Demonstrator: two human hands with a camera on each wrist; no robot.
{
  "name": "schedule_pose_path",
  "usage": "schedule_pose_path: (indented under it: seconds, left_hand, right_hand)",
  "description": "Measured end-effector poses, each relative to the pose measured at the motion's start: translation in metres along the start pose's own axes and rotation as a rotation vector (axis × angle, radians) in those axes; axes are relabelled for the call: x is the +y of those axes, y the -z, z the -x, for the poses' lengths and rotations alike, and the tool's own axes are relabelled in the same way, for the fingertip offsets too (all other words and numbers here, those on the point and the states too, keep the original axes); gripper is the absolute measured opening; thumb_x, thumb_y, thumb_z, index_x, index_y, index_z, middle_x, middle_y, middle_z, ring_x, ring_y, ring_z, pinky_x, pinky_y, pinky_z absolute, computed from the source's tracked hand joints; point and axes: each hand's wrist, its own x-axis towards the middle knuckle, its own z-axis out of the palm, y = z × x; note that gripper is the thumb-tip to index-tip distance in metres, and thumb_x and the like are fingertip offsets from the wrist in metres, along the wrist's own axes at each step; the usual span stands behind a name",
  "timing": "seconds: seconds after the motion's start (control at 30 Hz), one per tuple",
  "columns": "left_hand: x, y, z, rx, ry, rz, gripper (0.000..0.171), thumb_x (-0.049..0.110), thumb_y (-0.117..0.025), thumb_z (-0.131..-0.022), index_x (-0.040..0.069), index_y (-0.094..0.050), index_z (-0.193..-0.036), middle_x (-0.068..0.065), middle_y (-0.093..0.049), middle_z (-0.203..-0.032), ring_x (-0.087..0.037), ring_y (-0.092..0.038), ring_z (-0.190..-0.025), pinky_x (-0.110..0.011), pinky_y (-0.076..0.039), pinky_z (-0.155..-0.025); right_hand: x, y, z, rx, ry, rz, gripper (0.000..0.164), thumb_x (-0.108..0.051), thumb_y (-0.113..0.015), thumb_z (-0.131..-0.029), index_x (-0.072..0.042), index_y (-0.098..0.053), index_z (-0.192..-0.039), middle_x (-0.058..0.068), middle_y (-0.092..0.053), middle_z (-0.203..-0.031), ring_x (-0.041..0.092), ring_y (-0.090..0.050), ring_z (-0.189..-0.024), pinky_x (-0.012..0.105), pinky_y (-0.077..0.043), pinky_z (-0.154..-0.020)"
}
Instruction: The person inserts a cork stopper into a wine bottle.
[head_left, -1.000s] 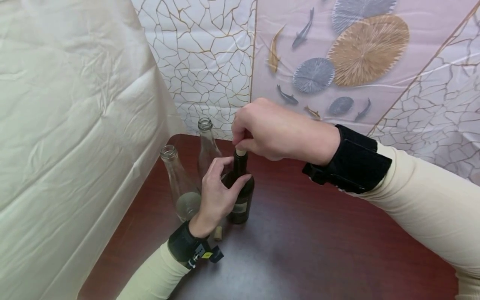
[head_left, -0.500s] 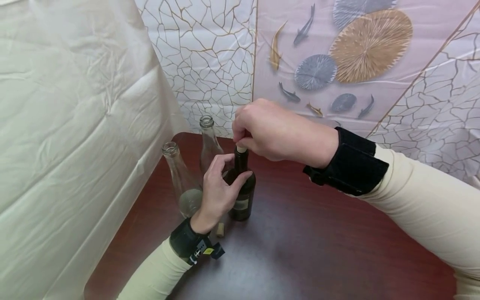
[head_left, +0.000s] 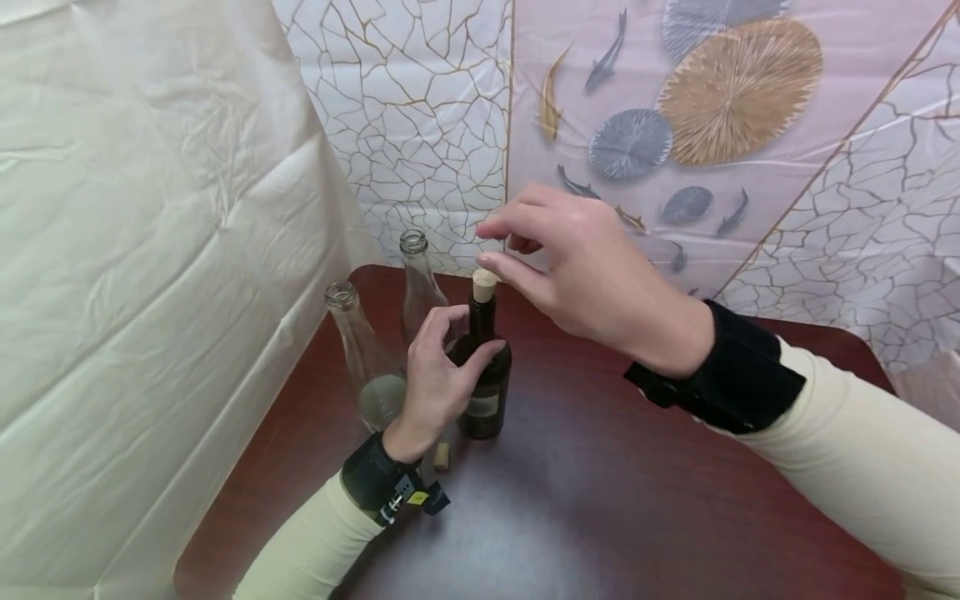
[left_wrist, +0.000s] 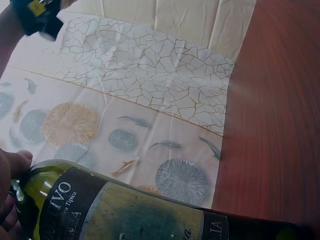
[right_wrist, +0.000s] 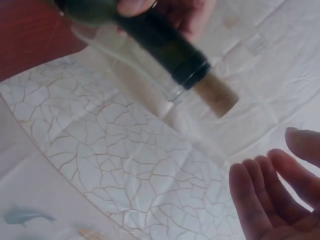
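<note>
A dark green wine bottle (head_left: 489, 379) with a label stands upright on the table. My left hand (head_left: 438, 379) grips it around the shoulder and lower neck, thumb on the near side. A cork (head_left: 483, 286) sticks partway out of the bottle's mouth; the right wrist view shows this cork (right_wrist: 217, 96) upright in the neck with nothing touching it. Just above and to the right of the cork is my right hand (head_left: 577, 258), its thumb and fingers parted and holding nothing. In the left wrist view the bottle's label (left_wrist: 135, 212) fills the lower edge.
Two clear glass bottles stand left of the wine bottle, one nearer (head_left: 360, 350) and one farther back (head_left: 420, 283). A second cork (head_left: 442, 457) lies on the table (head_left: 637, 467) near my left wrist. Patterned cloth (head_left: 420, 108) hangs behind the table.
My right hand has let go of the cork and drawn up and to the right, leaving the cork in the bottle's mouth. The left hand keeps its grip on the bottle.
</note>
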Motion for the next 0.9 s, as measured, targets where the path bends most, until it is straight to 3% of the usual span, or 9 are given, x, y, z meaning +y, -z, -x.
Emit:
schedule_pose_path:
  seconds: [0.17, 0.33, 0.47, 0.63, 0.9]
  left_hand:
    - [0.0, -0.002, 0.0, 0.026, 0.005, -0.004, 0.047, 0.026, -0.089, -0.085, 0.009, -0.065, -0.122, -0.009, -0.064, -0.106, -0.02, -0.066, -0.095, -0.037, -0.057, -0.083]
    - [0.001, -0.006, 0.0, 0.033, 0.007, -0.024, 0.047, 0.025, -0.089, -0.085, 0.008, -0.065, -0.121, -0.009, -0.065, -0.105, -0.024, -0.066, -0.096, -0.036, -0.056, -0.083]
    - [0.001, -0.013, 0.0, 0.018, -0.003, -0.011, 0.047, 0.024, -0.089, -0.085, 0.008, -0.064, -0.122, -0.009, -0.065, -0.107, -0.024, -0.068, -0.098, -0.037, -0.058, -0.082]
    - [0.002, -0.022, -0.003, 0.008, -0.018, 0.02, 0.047, 0.022, -0.088, -0.086, 0.007, -0.064, -0.123, -0.01, -0.065, -0.109, -0.022, -0.069, -0.102, -0.037, -0.061, -0.084]
    - [0.007, -0.043, -0.009, -0.02, -0.035, 0.062, 0.047, 0.023, -0.088, -0.087, 0.006, -0.064, -0.124, -0.01, -0.066, -0.112, -0.021, -0.07, -0.104, -0.038, -0.06, -0.089]
  right_hand:
    - [-0.004, 0.002, 0.034, 0.133, 0.01, -0.052, 0.015, -0.013, -0.079, -0.093, -0.009, -0.08, -0.108, 0.003, -0.078, -0.1, 0.015, -0.072, -0.092, 0.028, -0.056, -0.087]
    - [-0.004, -0.008, 0.075, 0.219, -0.049, -0.154, 0.017, -0.003, -0.082, -0.087, -0.011, -0.081, -0.102, -0.003, -0.079, -0.096, 0.009, -0.073, -0.09, 0.014, -0.053, -0.086]
    - [0.002, -0.025, 0.11, 0.21, -0.156, -0.215, 0.022, 0.0, -0.083, -0.085, -0.016, -0.081, -0.101, -0.007, -0.078, -0.095, 0.003, -0.071, -0.09, 0.011, -0.052, -0.08]
    - [0.012, -0.049, 0.147, 0.154, -0.334, -0.248, 0.021, -0.005, -0.081, -0.09, -0.023, -0.08, -0.102, -0.011, -0.076, -0.096, -0.002, -0.069, -0.089, 0.01, -0.054, -0.073]
    - [0.018, -0.077, 0.184, 0.183, -0.473, -0.258, 0.021, -0.007, -0.08, -0.091, -0.026, -0.08, -0.101, -0.008, -0.078, -0.094, -0.003, -0.069, -0.085, 0.01, -0.054, -0.072]
